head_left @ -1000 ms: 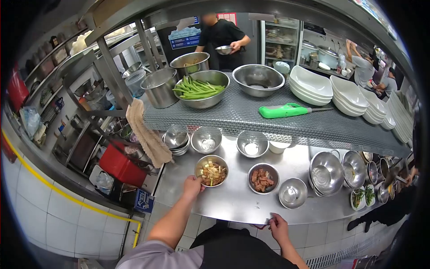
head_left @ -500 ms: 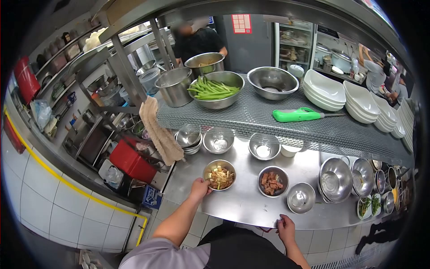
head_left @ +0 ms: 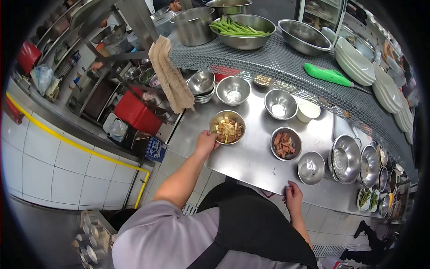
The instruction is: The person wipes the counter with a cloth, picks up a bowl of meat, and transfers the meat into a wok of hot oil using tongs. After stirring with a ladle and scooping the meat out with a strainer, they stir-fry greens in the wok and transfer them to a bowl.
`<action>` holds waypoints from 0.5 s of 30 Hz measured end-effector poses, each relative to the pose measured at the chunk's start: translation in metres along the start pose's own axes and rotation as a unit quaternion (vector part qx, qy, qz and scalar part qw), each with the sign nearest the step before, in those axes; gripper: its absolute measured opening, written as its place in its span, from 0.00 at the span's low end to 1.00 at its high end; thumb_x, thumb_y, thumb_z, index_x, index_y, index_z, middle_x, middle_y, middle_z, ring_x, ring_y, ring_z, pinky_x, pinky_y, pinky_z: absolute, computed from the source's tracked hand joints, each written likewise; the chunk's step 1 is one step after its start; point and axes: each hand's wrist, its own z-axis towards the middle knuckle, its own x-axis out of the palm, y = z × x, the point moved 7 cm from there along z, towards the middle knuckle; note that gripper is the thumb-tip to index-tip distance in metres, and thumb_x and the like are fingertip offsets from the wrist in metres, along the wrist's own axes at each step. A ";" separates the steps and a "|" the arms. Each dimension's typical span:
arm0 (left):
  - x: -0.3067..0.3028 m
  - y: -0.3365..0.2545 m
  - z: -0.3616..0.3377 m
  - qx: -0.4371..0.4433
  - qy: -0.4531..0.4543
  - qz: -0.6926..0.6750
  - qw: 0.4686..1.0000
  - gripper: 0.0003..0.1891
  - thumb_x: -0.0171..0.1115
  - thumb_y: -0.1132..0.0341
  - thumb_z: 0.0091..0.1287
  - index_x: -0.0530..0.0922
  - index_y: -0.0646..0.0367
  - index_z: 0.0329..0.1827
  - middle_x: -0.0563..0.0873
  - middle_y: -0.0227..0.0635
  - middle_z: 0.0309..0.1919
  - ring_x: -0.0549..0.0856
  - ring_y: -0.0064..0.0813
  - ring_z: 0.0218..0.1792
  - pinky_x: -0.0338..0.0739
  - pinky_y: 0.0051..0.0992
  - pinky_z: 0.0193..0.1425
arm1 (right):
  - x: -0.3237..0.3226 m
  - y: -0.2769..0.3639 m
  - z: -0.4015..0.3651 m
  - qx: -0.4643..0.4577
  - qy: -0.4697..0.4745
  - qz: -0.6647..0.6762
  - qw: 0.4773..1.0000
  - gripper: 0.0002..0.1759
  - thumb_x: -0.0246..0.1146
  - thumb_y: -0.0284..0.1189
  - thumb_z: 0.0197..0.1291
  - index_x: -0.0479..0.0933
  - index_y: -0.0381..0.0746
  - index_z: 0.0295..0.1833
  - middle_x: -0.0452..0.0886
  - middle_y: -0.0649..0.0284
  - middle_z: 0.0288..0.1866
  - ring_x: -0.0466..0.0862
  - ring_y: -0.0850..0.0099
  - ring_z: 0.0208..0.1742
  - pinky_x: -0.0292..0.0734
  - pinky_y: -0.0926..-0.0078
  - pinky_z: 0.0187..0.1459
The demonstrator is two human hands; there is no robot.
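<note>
Steel counter, food bowl pinched by left hand, just beyond it; right hand well apart, half-open.

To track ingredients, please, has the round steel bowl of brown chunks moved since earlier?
No, that bowl keeps its place on the silver steel table.
</note>
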 end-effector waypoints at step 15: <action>-0.015 0.015 0.000 -0.025 -0.034 -0.048 0.998 0.07 0.56 0.71 0.64 0.71 0.61 0.43 0.79 0.35 0.25 0.80 0.24 0.21 0.72 0.22 0.17 | -0.003 -0.002 -0.001 -0.047 0.010 -0.049 0.998 0.16 0.54 0.24 0.65 0.73 0.31 0.56 0.76 0.65 0.25 0.77 0.78 0.18 0.73 0.78 0.20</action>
